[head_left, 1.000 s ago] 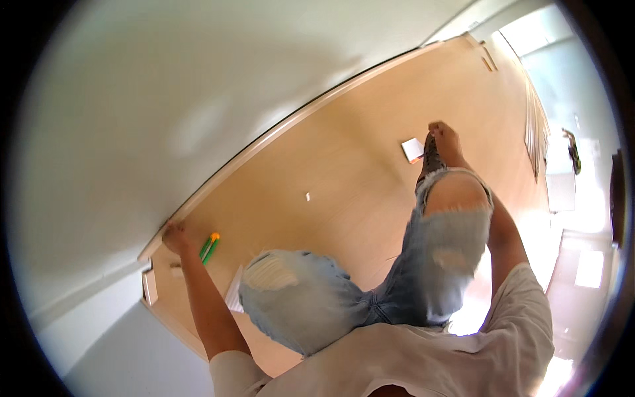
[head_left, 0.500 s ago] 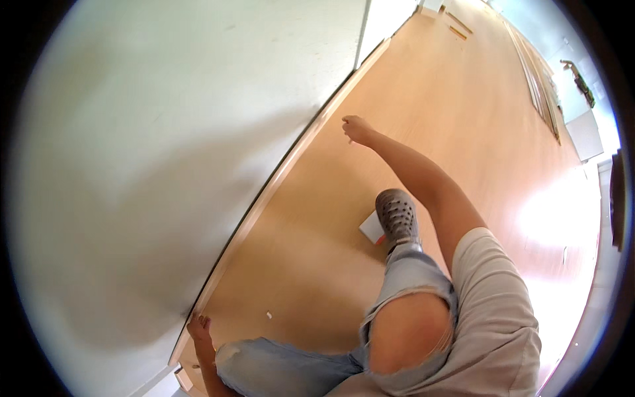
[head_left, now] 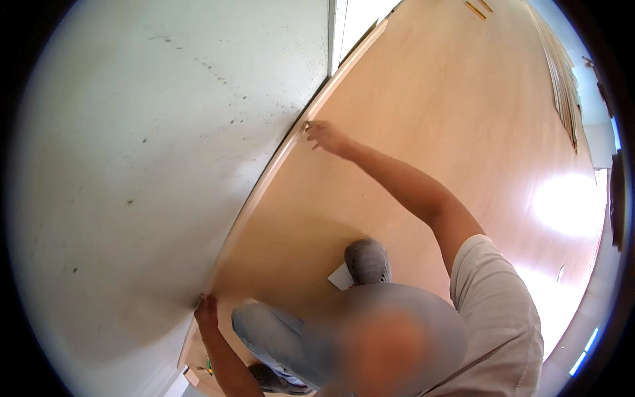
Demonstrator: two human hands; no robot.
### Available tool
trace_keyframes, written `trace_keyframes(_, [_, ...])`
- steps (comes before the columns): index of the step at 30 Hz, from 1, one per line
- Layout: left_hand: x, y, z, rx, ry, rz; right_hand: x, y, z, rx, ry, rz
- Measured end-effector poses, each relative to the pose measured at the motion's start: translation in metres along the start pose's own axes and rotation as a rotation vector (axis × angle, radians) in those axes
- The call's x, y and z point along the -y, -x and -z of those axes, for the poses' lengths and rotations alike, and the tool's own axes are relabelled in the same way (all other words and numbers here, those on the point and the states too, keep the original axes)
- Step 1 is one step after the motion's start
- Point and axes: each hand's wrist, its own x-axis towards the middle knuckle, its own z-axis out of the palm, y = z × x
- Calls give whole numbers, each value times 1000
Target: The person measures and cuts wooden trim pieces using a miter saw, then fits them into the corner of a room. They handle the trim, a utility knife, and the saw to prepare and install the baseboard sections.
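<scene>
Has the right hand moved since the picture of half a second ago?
Yes: the right hand has moved toward the wall, reaching the pale strip along its base.

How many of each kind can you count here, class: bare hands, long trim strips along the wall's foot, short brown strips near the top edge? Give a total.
Bare hands: 2 (left hand, right hand)
Long trim strip: 1
Short brown strips: 2
Total: 5
</scene>
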Motion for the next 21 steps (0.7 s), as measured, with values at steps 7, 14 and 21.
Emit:
trace_keyframes(7, [7,-5,8,-54,-54,-31,38,-42,146,-13,-129,38])
trace_keyframes(14, [1,7,30,-16,-122,-8,33,-77,148,-9,-171,254])
trace_keyframes(21, [-10,9,20,37,-53,56,30,-83,142,-46,-200,289])
